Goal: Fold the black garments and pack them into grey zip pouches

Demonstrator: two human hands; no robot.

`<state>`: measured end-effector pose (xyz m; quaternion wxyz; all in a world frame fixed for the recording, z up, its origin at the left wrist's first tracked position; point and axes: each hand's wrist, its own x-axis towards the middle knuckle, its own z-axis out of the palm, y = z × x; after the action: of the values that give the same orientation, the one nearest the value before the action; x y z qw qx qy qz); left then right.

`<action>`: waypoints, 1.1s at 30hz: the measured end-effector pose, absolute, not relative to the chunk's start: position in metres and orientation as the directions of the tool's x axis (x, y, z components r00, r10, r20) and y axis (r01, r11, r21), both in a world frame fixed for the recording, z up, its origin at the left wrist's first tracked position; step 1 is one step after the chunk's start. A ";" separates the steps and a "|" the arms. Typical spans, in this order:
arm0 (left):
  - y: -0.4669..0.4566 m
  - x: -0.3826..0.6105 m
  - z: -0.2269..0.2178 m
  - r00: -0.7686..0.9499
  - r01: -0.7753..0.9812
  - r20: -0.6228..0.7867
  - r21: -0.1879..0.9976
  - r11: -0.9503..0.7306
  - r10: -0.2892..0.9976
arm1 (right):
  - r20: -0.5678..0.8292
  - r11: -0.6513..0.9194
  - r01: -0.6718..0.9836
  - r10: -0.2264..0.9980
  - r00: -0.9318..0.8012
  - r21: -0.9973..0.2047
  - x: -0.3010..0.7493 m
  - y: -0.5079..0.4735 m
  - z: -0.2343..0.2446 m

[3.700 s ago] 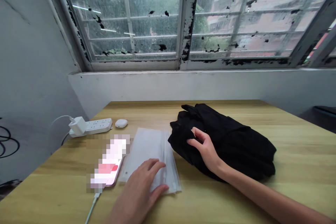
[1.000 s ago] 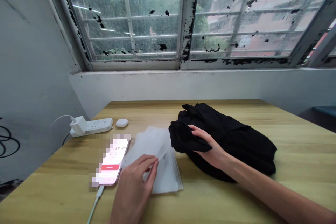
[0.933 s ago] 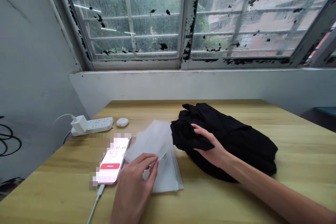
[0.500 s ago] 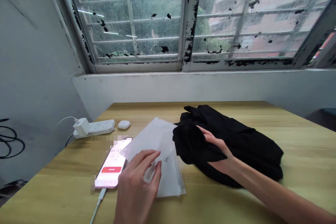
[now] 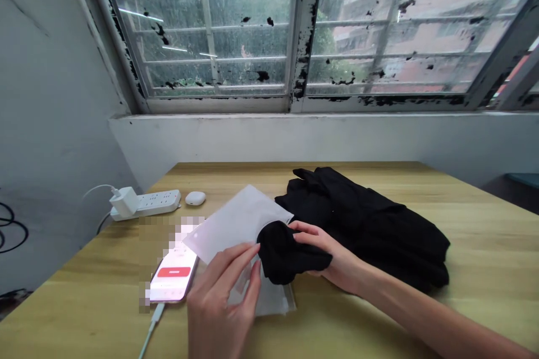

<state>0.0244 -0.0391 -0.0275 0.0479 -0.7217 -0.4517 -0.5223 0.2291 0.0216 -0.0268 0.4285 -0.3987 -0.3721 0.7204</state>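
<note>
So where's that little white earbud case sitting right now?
In the head view, the white earbud case lies toward the left of the wooden table, just right of the white power strip and beyond the phone.

On the counter (image 5: 379,325), a power strip (image 5: 145,203) with an earbud case (image 5: 195,198) just right of it lies behind a phone (image 5: 172,275), a stack of plastic sleeves (image 5: 273,300) sits between the phone and a folded garment (image 5: 370,230), and the bunched cloth (image 5: 286,252) in the right hand (image 5: 328,255) lies over the stack.
</note>
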 end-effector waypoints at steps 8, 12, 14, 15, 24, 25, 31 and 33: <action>-0.037 0.027 -0.031 0.176 0.617 0.763 0.407 -0.673 0.622 | -0.153 -0.115 -0.425 0.987 0.057 -0.898 0.215 0.015 -0.026; -0.037 0.026 -0.031 0.196 0.607 0.755 0.408 -0.682 0.626 | -0.196 -0.161 -0.501 0.981 0.017 -0.851 0.213 0.011 -0.022; -0.036 0.025 -0.031 0.202 0.608 0.739 0.419 -0.674 0.642 | -0.262 -0.249 -0.558 0.963 -0.059 -0.791 0.216 0.013 -0.022; -0.036 0.025 -0.032 0.203 0.607 0.737 0.422 -0.673 0.645 | -0.291 -0.285 -0.583 0.953 -0.086 -0.760 0.219 0.015 -0.022; -0.034 0.028 -0.032 0.197 0.593 0.737 0.435 -0.678 0.646 | -0.136 -0.192 -0.506 0.980 -0.146 -0.841 0.220 0.018 -0.037; -0.034 0.029 -0.031 0.189 0.589 0.742 0.439 -0.679 0.644 | -0.111 -0.165 -0.474 0.984 -0.139 -0.865 0.218 0.016 -0.038; -0.036 0.027 -0.031 0.155 0.566 0.713 0.503 -0.653 0.684 | 0.232 0.230 -0.089 0.972 -0.023 -0.969 0.212 0.008 -0.038; -0.037 0.025 -0.030 0.158 0.557 0.690 0.528 -0.641 0.706 | 0.392 0.393 0.038 0.919 -0.032 -0.919 0.215 0.009 -0.038</action>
<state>0.0255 -0.0372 -0.0304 -0.0750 -0.7573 -0.4170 -0.4970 0.2145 0.0086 -0.0379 0.5729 -0.3945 -0.6068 0.3846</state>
